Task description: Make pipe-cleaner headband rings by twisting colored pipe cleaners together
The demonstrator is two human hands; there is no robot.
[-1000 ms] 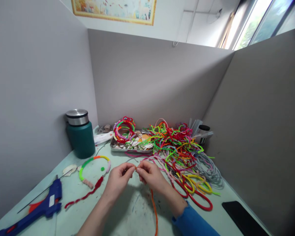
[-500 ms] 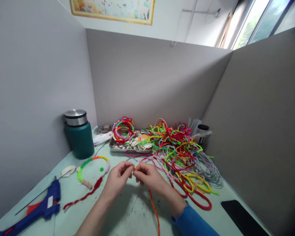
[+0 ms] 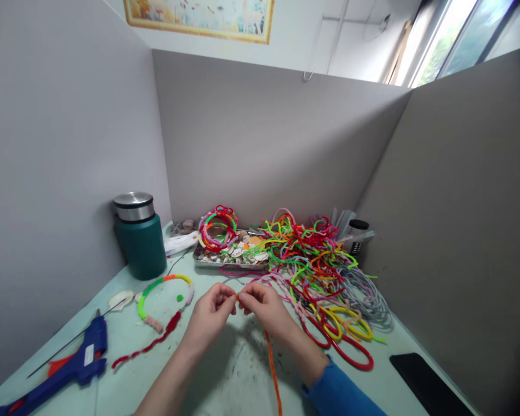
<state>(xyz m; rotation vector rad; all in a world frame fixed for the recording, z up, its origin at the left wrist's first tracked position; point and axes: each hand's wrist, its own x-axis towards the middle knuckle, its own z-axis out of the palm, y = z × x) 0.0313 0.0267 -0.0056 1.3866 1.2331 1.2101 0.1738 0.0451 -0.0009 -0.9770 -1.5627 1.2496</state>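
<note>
An orange pipe cleaner (image 3: 273, 370) runs from between my fingertips down toward the table's near edge. My left hand (image 3: 211, 312) pinches its end between thumb and forefinger. Close beside it, my right hand (image 3: 262, 306) is closed on the same pipe cleaner, fingertips almost touching the left ones. Most of the bit between the fingers is hidden. Left of my hands lies a ring wrapped in coloured pipe cleaner (image 3: 160, 281), in green, orange, yellow, pink and red sections. A loose twisted red tail (image 3: 145, 349) trails from it. Inside the ring is a small green dot (image 3: 179, 298).
A blue glue gun (image 3: 84, 358) lies at left, near a teal flask (image 3: 141, 245). Behind my hands stands a metal tray (image 3: 229, 266) of small pieces with wrapped rings (image 3: 216, 231). Tangled pipe cleaners (image 3: 303, 248), red-handled scissors (image 3: 355, 355) and a black phone (image 3: 427, 381) are at right.
Both hands keep their pinch on the orange pipe cleaner and have shifted only slightly. Its hanging part has moved a little to the right.
</note>
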